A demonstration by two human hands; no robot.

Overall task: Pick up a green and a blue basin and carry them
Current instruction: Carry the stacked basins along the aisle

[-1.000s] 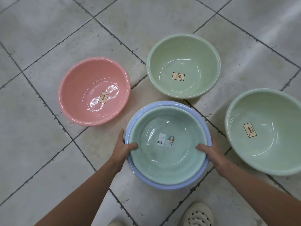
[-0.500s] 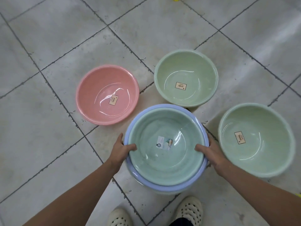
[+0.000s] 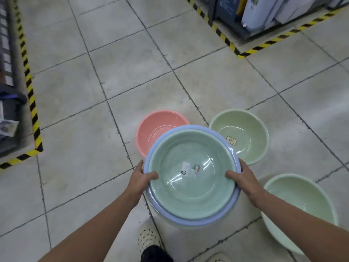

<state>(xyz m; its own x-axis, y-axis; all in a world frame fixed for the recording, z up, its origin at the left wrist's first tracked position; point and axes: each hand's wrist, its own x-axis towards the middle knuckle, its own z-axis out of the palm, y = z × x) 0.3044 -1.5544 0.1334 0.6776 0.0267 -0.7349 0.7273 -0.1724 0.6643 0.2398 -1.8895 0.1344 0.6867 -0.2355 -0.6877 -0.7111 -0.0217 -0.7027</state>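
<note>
Hands [image 3: 139,179] on stacked basins [image 3: 190,186], mouths up

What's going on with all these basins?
A person grips a green basin nested in a blue basin, left hand and right hand on opposite sides, thumbs inside. The pair seems raised above the tiled floor, hiding part of a pink basin. A far pale green basin and a near pale green basin sit on the floor at right.

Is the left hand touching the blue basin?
Touching: the head view shows the left hand gripping the blue basin at its rim, thumb hooked over the edge.
</note>
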